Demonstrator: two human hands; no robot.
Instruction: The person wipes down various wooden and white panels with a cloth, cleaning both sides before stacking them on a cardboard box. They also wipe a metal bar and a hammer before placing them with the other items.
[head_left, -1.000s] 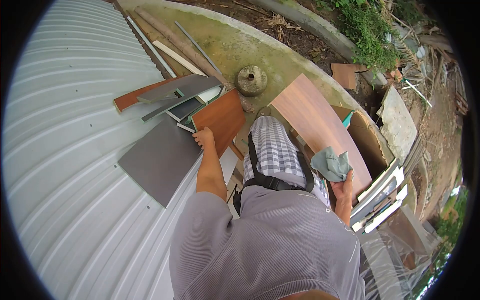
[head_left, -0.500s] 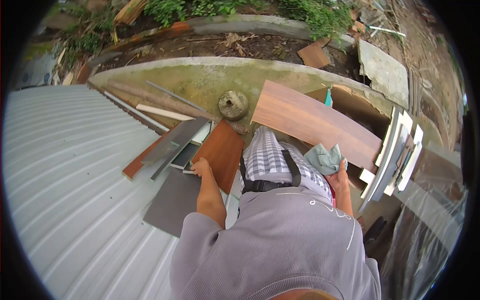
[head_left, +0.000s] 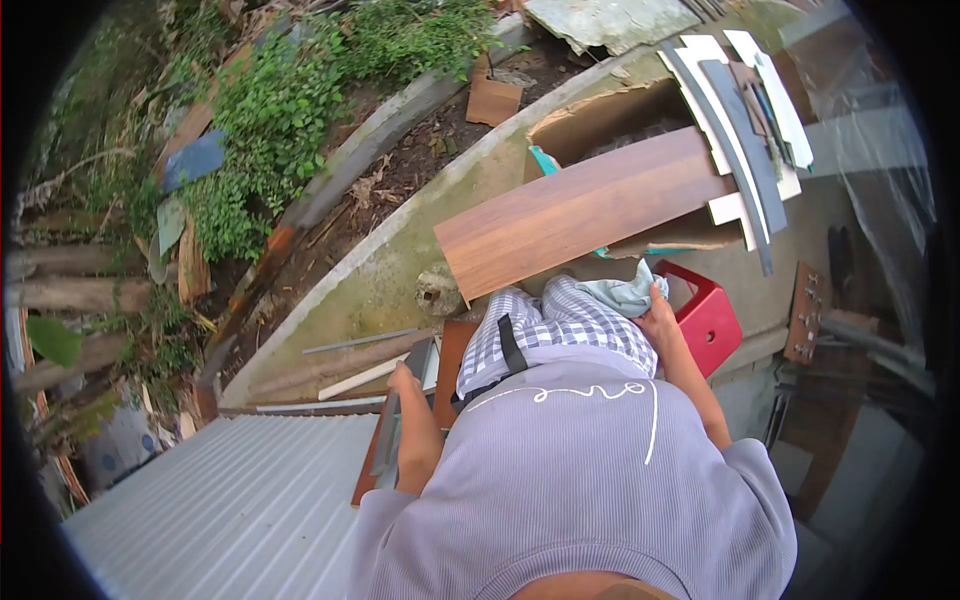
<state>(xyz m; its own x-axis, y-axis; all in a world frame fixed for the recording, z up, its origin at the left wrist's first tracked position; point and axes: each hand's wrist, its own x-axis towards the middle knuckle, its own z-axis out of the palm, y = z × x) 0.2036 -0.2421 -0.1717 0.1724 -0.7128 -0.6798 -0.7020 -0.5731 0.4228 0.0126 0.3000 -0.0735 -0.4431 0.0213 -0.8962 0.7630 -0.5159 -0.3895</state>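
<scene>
My left hand [head_left: 403, 380] is closed at the edge of a narrow grey board [head_left: 384, 440], its fingertips partly hidden. This board lies in a small stack, with a reddish-brown board [head_left: 368, 468] under it. Another reddish-brown board [head_left: 452, 365] stands beside my left leg, mostly covered by my arm and trousers. In my right hand [head_left: 657, 320] a crumpled pale green cloth [head_left: 622, 293] is gripped above my lap. A long wood-grain board [head_left: 585, 212] rests in front of my knees, across an open cardboard box [head_left: 590, 120].
White and grey strips [head_left: 735, 140] are piled over the box's right side. A red plastic stool [head_left: 712, 318] is beside my right hand. Corrugated metal sheeting [head_left: 220, 500] spreads at lower left. A round concrete block [head_left: 438, 290] sits by the low kerb [head_left: 330, 270]; plants grow beyond.
The view has turned right, bringing the red stool into sight. My left hand has left the reddish-brown board and moved to the grey one. My right hand still holds the cloth.
</scene>
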